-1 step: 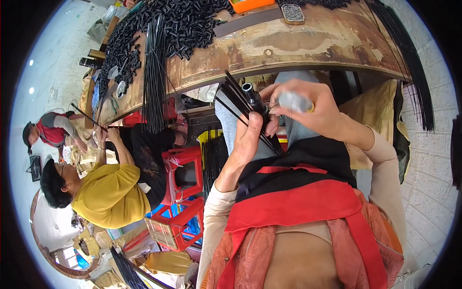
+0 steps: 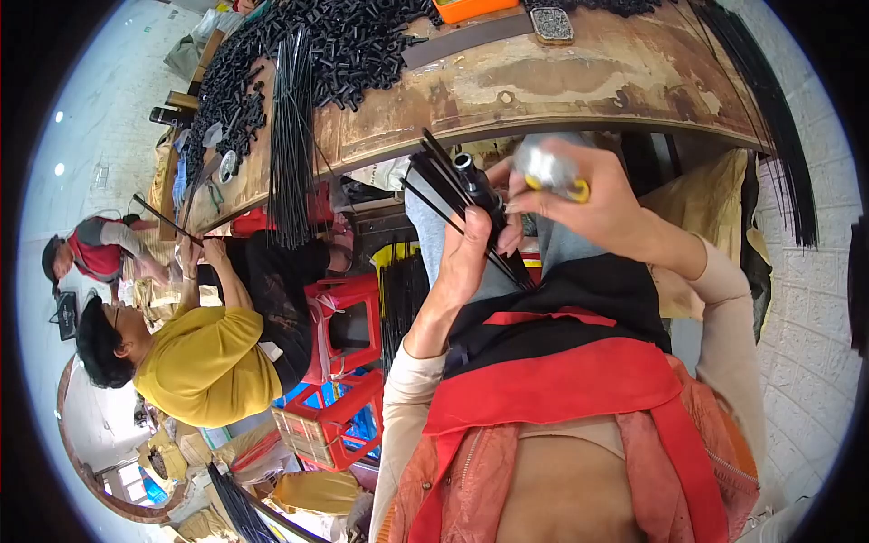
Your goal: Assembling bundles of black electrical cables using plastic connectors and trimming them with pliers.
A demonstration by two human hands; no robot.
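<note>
Over my lap, my left hand (image 2: 469,242) is closed around a black ringed tube (image 2: 474,181) with a round open end. Thin black rods (image 2: 434,185) fan out beside the tube, in the same hand's grip. Just to the right, my right hand (image 2: 593,185) is closed on a rounded silver thing (image 2: 546,166) with a yellow edge, smeared by motion. Its kind cannot be made out. The right fingertips are near the tube's right side; whether they touch it I cannot tell.
A worn wooden table (image 2: 543,86) lies ahead, with a heap of black tubular parts (image 2: 335,45), a bundle of black rods (image 2: 291,136), an orange tray (image 2: 475,9) and a small dish (image 2: 552,25). At left sit a person in yellow (image 2: 213,366) and red stools (image 2: 339,416).
The silver thing in my right hand has moved slightly up and turned, showing more of its yellow edge. My left hand, the tube and the rods have barely shifted.
</note>
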